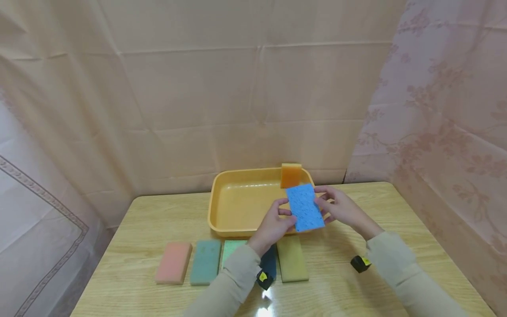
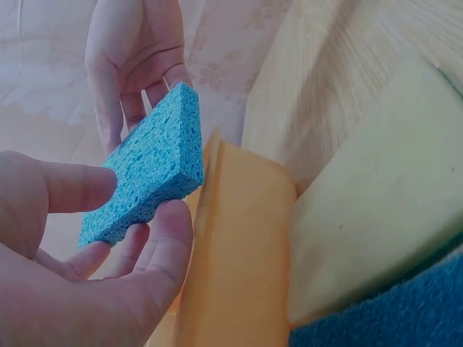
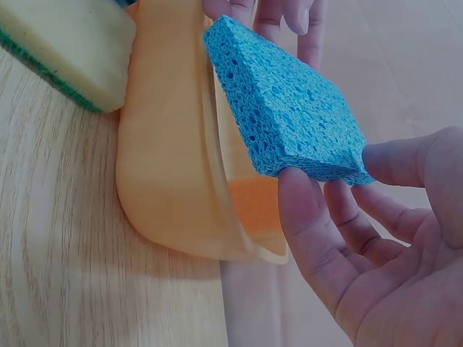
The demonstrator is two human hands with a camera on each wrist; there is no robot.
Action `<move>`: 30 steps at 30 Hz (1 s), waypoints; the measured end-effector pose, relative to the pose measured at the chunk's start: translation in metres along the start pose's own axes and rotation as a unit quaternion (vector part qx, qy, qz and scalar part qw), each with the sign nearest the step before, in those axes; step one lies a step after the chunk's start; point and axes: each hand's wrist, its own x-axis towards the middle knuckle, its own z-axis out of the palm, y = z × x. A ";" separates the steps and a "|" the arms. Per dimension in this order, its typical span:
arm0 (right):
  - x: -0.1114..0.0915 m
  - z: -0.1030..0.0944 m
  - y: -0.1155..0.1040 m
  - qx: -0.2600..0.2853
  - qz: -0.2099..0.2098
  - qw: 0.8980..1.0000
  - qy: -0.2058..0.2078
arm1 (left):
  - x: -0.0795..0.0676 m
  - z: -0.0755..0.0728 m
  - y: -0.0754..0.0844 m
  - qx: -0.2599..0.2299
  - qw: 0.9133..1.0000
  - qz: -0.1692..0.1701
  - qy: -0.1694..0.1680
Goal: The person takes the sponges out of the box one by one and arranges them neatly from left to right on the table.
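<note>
A bright blue porous sponge [image 1: 305, 208] is held up between both hands, over the front right part of a yellow plastic tray [image 1: 233, 232]. My left hand [image 1: 274, 225] pinches its left edge, thumb on the near face and fingers behind. On the opposite edge, my right hand [image 1: 341, 208] pinches it the same way. The left wrist view shows the sponge [image 2: 148, 170] tilted, with the left thumb [image 2: 79, 188] against its face. In the right wrist view the right fingers [image 3: 307, 210] support its edge. An orange sponge [image 1: 291, 176] stands upright inside the tray's far right corner.
Along the table front lie a pink sponge [image 1: 173, 263], a teal sponge [image 1: 206, 262], a light green sponge [image 1: 233, 249] partly behind the left sleeve, a dark blue sponge [image 1: 269, 262] and a pale yellow sponge [image 1: 292, 259] with green backing. Curtains hang behind the wooden table [image 1: 328, 290].
</note>
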 end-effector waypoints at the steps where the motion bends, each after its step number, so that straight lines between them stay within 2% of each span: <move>1: -0.001 0.000 0.001 -0.001 0.002 1.000 0.001 | 0.000 0.001 0.000 0.000 1.000 -0.002 -0.001; 13: -0.005 -0.003 0.006 -0.014 0.012 1.000 0.011 | -0.004 0.007 0.001 0.002 1.000 -0.005 -0.007; 20: -0.009 -0.003 0.004 -0.002 0.014 1.000 0.007 | -0.003 0.010 0.000 -0.002 1.000 -0.001 -0.016; 30: -0.016 -0.010 0.013 -0.007 0.031 0.999 -0.002 | -0.007 0.018 -0.004 0.001 0.999 0.008 -0.052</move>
